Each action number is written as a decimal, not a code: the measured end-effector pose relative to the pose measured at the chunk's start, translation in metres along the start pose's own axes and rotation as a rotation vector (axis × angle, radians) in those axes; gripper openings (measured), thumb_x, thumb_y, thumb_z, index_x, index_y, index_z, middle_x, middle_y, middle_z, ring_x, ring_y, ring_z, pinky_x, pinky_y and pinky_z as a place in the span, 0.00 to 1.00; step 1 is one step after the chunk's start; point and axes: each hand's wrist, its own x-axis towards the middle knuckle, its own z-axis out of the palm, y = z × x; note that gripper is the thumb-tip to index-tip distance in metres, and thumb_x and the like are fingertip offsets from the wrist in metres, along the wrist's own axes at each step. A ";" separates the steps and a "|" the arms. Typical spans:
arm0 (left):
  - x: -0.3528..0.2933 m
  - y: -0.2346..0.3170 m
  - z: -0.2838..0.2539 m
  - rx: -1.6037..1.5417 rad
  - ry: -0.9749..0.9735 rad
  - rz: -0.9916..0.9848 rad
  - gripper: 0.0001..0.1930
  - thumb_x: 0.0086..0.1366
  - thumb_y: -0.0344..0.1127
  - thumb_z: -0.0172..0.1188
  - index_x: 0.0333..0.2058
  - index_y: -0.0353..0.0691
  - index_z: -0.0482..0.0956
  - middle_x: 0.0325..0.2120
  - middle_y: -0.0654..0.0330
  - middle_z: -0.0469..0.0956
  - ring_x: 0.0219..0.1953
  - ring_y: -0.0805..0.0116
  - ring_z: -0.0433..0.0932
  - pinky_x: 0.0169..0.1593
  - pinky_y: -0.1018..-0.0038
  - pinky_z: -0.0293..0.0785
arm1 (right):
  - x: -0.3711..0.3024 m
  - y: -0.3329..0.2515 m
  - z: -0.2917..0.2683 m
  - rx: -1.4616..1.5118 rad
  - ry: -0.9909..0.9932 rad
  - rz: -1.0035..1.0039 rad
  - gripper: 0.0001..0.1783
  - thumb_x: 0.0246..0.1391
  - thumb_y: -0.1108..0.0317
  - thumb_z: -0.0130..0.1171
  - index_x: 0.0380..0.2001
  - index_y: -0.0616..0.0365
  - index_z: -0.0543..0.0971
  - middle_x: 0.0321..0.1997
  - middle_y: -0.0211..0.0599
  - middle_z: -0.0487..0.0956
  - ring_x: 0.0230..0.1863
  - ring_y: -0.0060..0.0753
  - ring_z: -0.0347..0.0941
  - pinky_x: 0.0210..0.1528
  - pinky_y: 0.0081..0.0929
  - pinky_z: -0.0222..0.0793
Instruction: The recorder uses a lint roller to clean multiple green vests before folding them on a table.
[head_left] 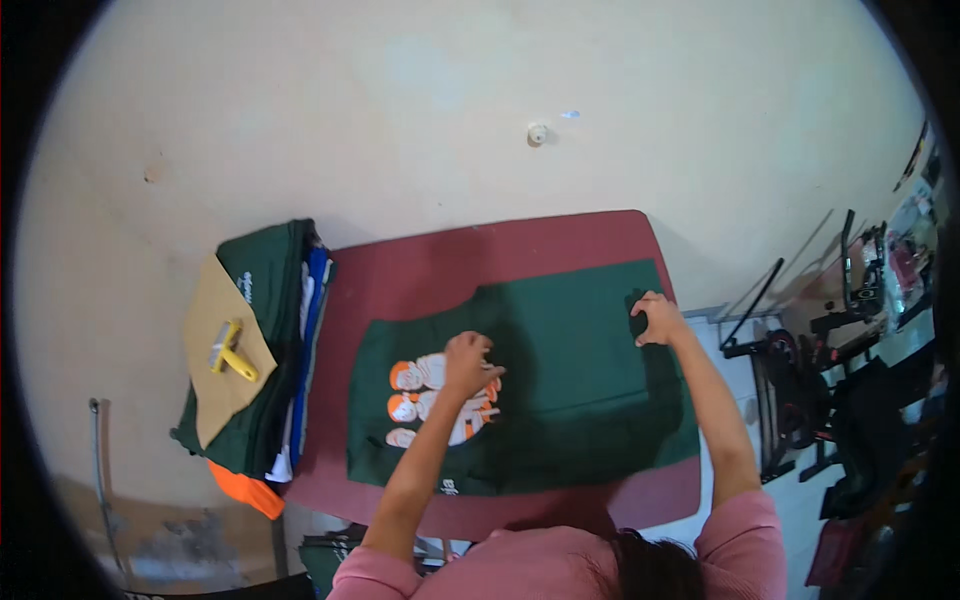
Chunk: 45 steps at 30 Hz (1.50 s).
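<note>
A dark green T-shirt [580, 370] lies spread across the red table, its edges roughly squared. Figures in orange and white form a print [420, 400] on its left part. Over the print's right side is my left hand [468, 365], fingers apart and nothing gripped. My right hand [660, 318] is at the shirt's far right edge, thumb and fingers curved and spaced apart. Whether its fingertips touch the cloth is hard to tell. My left forearm hides part of the print.
A stack of folded garments [290, 260] stands left of the red table [400, 275]. On it lie a tan card [205, 330] and a yellow-handled scraper-like tool [235, 355]. Orange cloth [245, 490] hangs below. Black exercise equipment [800, 370] stands right; a wall [350, 120] is behind.
</note>
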 end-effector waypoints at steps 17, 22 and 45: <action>0.106 0.011 0.012 0.627 -0.634 -0.076 0.68 0.09 0.69 0.65 0.51 0.29 0.52 0.55 0.42 0.47 0.60 0.44 0.39 0.58 0.48 0.24 | 0.093 -0.003 -0.012 -0.631 -0.247 -0.037 0.72 0.00 0.37 0.69 0.53 0.70 0.54 0.58 0.46 0.54 0.62 0.47 0.41 0.61 0.48 0.31; 0.091 0.027 -0.001 0.633 -0.470 -0.062 0.64 0.12 0.67 0.65 0.49 0.31 0.55 0.50 0.49 0.55 0.57 0.52 0.49 0.58 0.49 0.27 | 0.069 -0.006 -0.016 -0.653 -0.130 -0.028 0.67 0.04 0.39 0.69 0.52 0.68 0.57 0.55 0.44 0.57 0.59 0.43 0.47 0.61 0.46 0.35; -0.164 0.048 -0.034 -0.078 0.053 -0.010 0.12 0.49 0.39 0.56 0.32 0.43 0.71 0.35 0.59 0.67 0.45 0.62 0.65 0.52 0.57 0.51 | -0.228 -0.067 0.046 0.112 0.495 -0.041 0.18 0.36 0.67 0.55 0.36 0.57 0.71 0.50 0.39 0.63 0.57 0.47 0.51 0.56 0.42 0.41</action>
